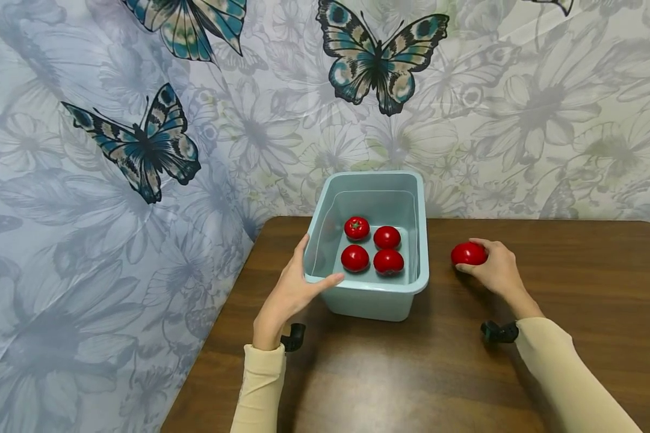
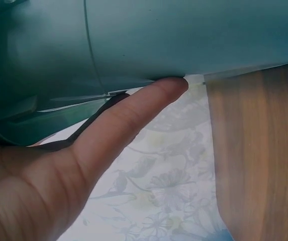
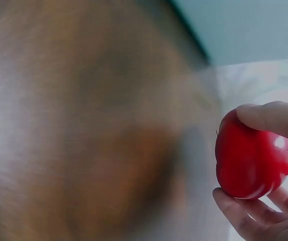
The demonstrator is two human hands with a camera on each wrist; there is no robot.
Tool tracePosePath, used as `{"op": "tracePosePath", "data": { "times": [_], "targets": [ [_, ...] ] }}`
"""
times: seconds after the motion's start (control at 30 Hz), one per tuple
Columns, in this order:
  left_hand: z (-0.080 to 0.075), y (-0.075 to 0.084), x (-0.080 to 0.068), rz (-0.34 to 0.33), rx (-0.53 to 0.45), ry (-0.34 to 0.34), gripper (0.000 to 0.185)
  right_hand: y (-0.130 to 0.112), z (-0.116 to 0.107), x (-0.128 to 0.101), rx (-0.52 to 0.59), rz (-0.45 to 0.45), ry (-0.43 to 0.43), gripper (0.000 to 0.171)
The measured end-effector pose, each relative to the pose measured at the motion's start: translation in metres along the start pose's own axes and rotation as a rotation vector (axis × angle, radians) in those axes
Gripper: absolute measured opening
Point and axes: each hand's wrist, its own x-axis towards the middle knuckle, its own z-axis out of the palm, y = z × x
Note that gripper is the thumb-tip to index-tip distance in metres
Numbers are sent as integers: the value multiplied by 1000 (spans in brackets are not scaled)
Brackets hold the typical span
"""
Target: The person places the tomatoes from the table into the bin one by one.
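A pale blue-green plastic bin stands on the table with several red tomatoes inside. One tomato shows a green stem end. My left hand rests on the bin's near left corner, its fingers along the outer left side and the thumb across the front rim. In the left wrist view, a straight finger touches the bin's wall. To the right of the bin, my right hand pinches another tomato between thumb and fingers. The right wrist view shows this tomato close up.
The brown wooden table reaches back to a wall covering printed with flowers and butterflies. That covering also runs along the left side. Dark wrist-worn devices sit on both forearms.
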Motion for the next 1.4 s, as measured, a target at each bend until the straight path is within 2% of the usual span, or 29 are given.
{"op": "tracePosePath", "data": {
  "times": [0.13, 0.23, 0.43, 0.6, 0.83, 0.93, 1.07, 1.4],
  "targets": [
    [0, 1, 1, -9, 16, -1, 118, -14, -20, 7, 65, 40, 43, 69],
    [0, 1, 1, -10, 14, 1, 117, -38, -35, 12, 123, 53, 87, 69],
    [3, 1, 2, 2, -15, -7, 115, -95, -55, 23, 252, -19, 149, 68],
    [3, 1, 1, -10, -14, -23, 117, -135, -55, 34, 304, -101, 120, 67],
    [1, 3, -1, -21, 11, -9, 117, -180, -41, 54, 367, -165, 86, 66],
    [2, 3, 0, -28, 13, -19, 119, -192, -32, 59, 392, -177, 82, 65],
    [2, 1, 0, -44, 10, -24, 119, -200, -22, 64, 369, -188, 63, 65],
    [2, 2, 3, -37, 15, -24, 118, -198, -14, 70, 349, -185, 68, 64]
  ]
}}
